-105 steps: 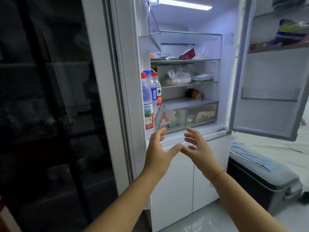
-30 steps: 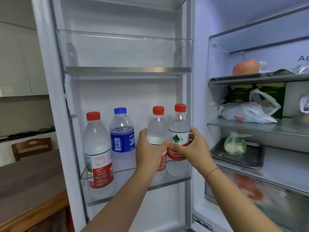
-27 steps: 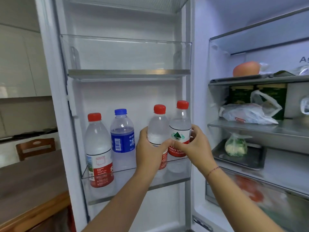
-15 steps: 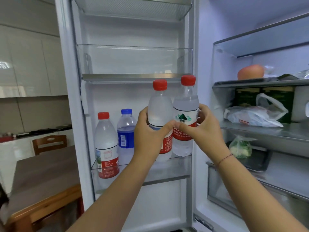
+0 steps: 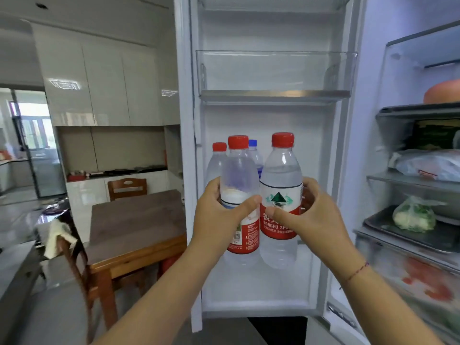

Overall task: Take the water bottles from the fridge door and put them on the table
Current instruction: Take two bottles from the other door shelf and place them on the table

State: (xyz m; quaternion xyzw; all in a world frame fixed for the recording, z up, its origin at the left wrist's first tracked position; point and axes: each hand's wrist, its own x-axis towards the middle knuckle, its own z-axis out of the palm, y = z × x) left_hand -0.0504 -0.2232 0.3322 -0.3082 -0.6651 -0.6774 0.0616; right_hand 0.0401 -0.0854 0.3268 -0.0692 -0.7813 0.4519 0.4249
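Observation:
My left hand grips a red-capped water bottle with a red label. My right hand grips a second red-capped water bottle with a green mountain logo. Both bottles are upright, side by side, lifted in front of the open fridge door. Behind them, partly hidden, stand another red-capped bottle and a blue-capped bottle in the door. The wooden table lies to the left of the door.
A clear door bin hangs above the bottles. Fridge shelves at the right hold bagged food and an orange item. Wooden chairs stand behind the table and at its near left corner. A kitchen counter runs along the back.
Both hands lifted the two red-capped bottles out of the door shelf and drew them toward me. My view swung left, and more of the table and kitchen shows.

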